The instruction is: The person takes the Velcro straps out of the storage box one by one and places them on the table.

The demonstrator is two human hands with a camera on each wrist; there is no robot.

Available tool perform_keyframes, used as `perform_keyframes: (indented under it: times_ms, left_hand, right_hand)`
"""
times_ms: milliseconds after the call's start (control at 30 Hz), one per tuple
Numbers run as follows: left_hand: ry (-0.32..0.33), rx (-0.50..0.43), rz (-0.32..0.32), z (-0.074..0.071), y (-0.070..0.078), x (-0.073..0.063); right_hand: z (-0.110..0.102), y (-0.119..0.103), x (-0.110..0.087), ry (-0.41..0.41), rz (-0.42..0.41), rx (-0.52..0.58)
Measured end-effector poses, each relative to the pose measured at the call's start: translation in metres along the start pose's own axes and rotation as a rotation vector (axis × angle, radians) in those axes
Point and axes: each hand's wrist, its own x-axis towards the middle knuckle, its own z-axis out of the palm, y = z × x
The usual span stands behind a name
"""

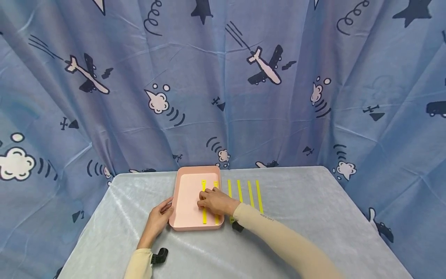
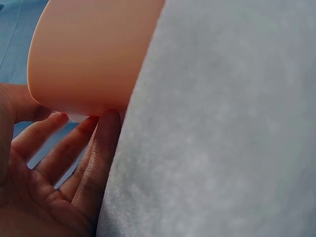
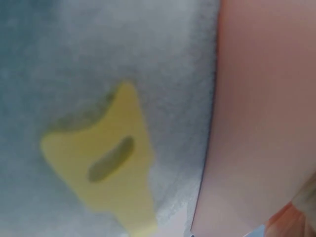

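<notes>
- Shallow pink rectangular tray [image 1: 186, 199] on the grey cloth-covered tabletop [image 1: 313, 217]; two thin, flat yellow strips [image 1: 204, 217] lie lengthwise inside, four more strips [image 1: 259, 197] beside its right wall.
- Left hand [image 1: 158, 221]: fingers extended, apart, touching the tray's left wall.
- Right hand [image 1: 217, 202]: over the tray, fingers bent; I cannot tell whether its grip pinches anything.

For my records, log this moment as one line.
left hand: touching pink tray; right hand: over tray; yellow strips: two inside, four outside
</notes>
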Motion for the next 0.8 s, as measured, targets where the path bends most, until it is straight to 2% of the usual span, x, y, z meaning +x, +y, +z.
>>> perform_keyframes:
  times_ms: [467,800]
  left_hand:
    - [0.000,-0.007,-0.012,-0.0008,0.0001,-0.0012]
    - [0.004,-0.025,-0.011,0.0000,0.0005,0.0000]
  right_hand:
    - [0.0032,-0.0010,-0.0002,0.025,-0.023,0.036]
    - [0.0024,-0.0015,0.0008,0.010,-0.033,-0.015]
